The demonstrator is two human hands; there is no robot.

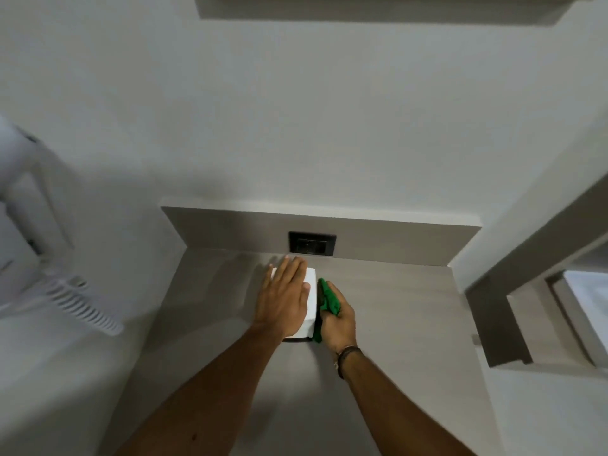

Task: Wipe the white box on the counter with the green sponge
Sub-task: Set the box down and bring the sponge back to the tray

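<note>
Setting: a grey counter (388, 311) set against a pale wall, with a dark socket (312, 243) in the low back panel.
Box: the white box (311, 291) lies mid-counter, near the socket.
Left hand (284, 302): spread flat on top, fingers apart, apparently pinning the box against sliding.
Right hand (339, 325): fingers closed around the green sponge (329, 299), pressed to the box's right side.

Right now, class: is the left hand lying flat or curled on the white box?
Flat: the left hand lies palm-down, fingers spread, on the white box.
</note>
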